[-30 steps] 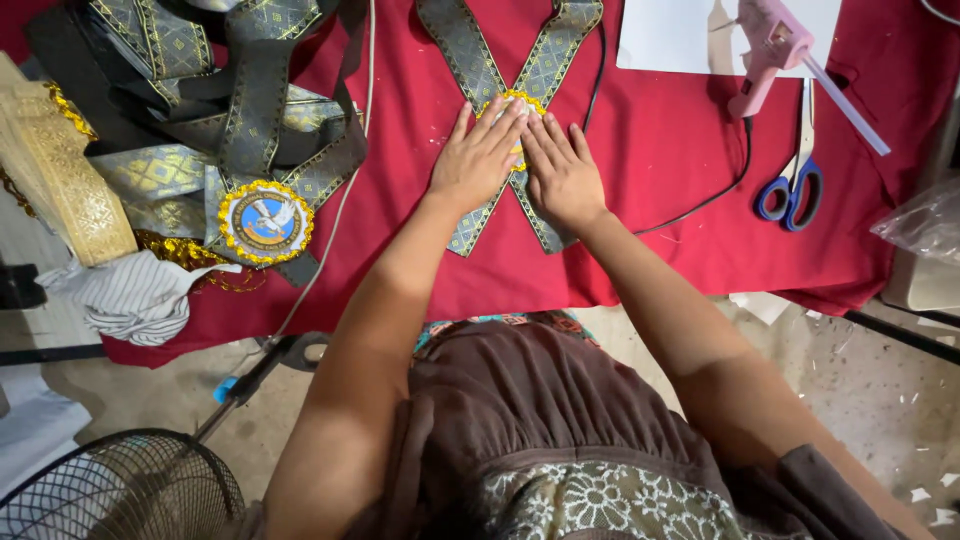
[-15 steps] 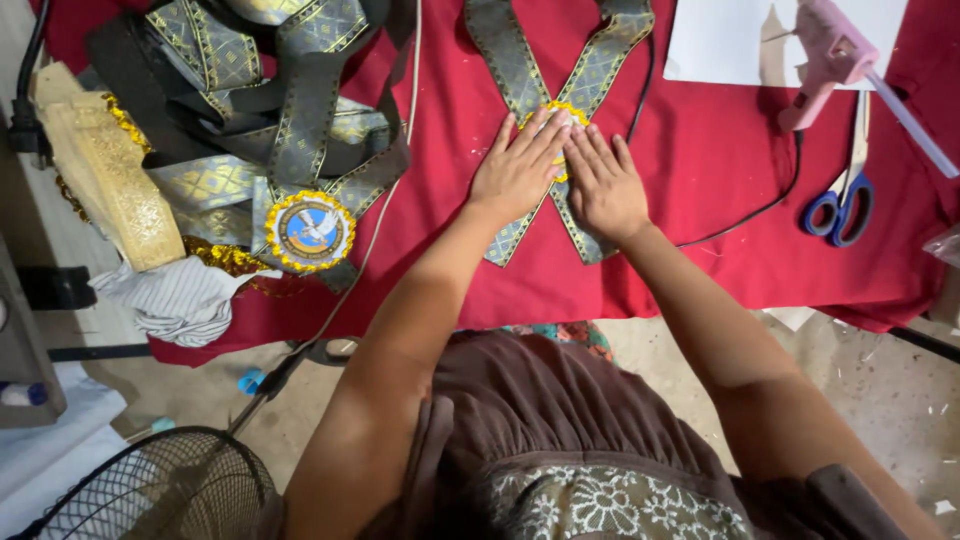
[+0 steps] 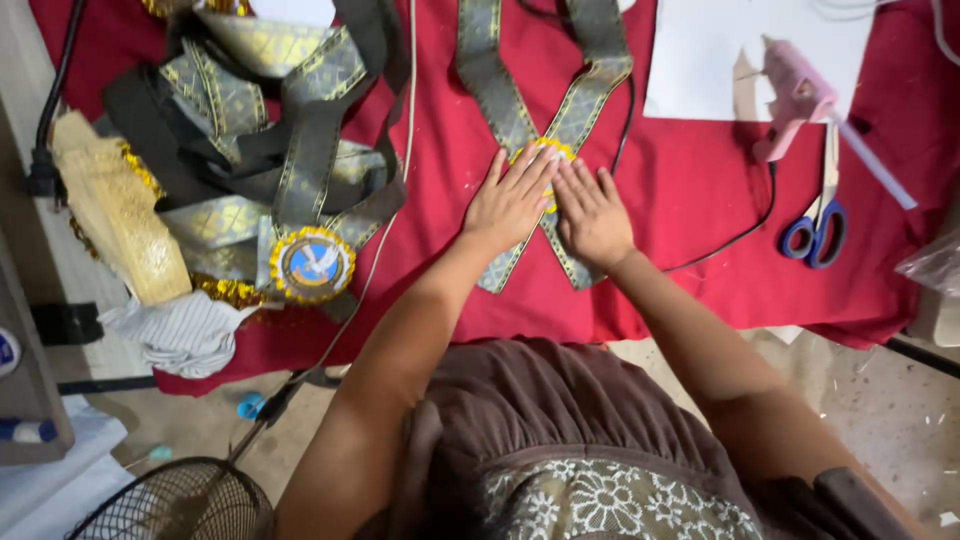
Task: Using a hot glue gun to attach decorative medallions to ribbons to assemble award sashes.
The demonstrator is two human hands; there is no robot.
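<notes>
Both my hands lie flat on a grey and gold ribbon sash (image 3: 490,70) whose two bands cross on the red cloth (image 3: 690,230). My left hand (image 3: 510,200) and my right hand (image 3: 592,212) press side by side, fingers spread, over a round gold-edged badge (image 3: 545,150) at the crossing. Most of the badge is hidden under my fingers. The sash ends stick out below my palms.
A heap of similar sashes (image 3: 270,150) with a round blue and gold rosette (image 3: 312,264) lies at left, beside a gold fabric roll (image 3: 120,215). At right are a pink glue gun (image 3: 795,95) on white paper, blue-handled scissors (image 3: 820,225) and a black cable. A fan grille (image 3: 170,505) stands on the floor.
My hands stay pressed on the crossing of the sash. The view has shifted, so everything now sits lower and further right in the picture.
</notes>
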